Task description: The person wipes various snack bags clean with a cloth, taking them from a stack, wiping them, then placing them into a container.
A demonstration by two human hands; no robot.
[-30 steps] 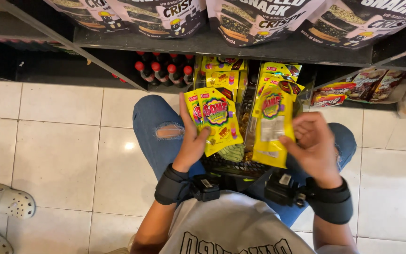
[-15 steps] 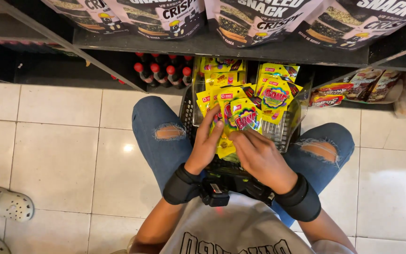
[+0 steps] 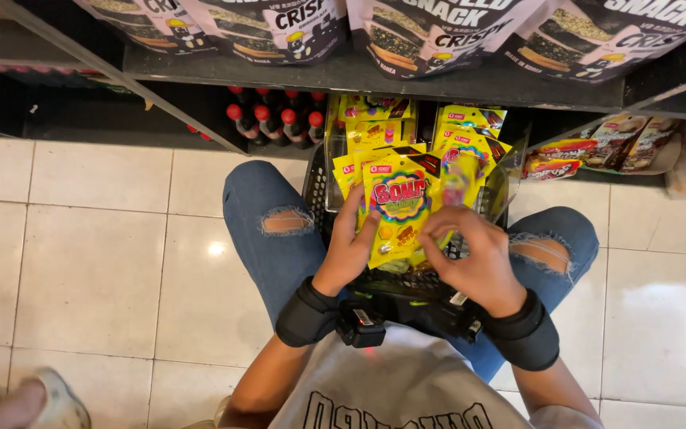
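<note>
The left hand (image 3: 348, 250) is gripping a stack of yellow candy pouches (image 3: 397, 208) from the left edge, thumb lying across the front pouch and fingers curled behind. The right hand (image 3: 478, 258) is pinching a single yellow pouch (image 3: 460, 179) by its lower end, fingers pressed together on it; that pouch is blurred. Both are being held over a black wire basket (image 3: 317, 191) resting between the person's knees on the tiled floor (image 3: 97, 262). More yellow pouches (image 3: 375, 119) are standing at the basket's far end. Red-capped bottles (image 3: 275, 119) are sitting under the shelf (image 3: 343, 75) beyond. A light shoe (image 3: 57, 405) is showing at the floor's near left corner.
</note>
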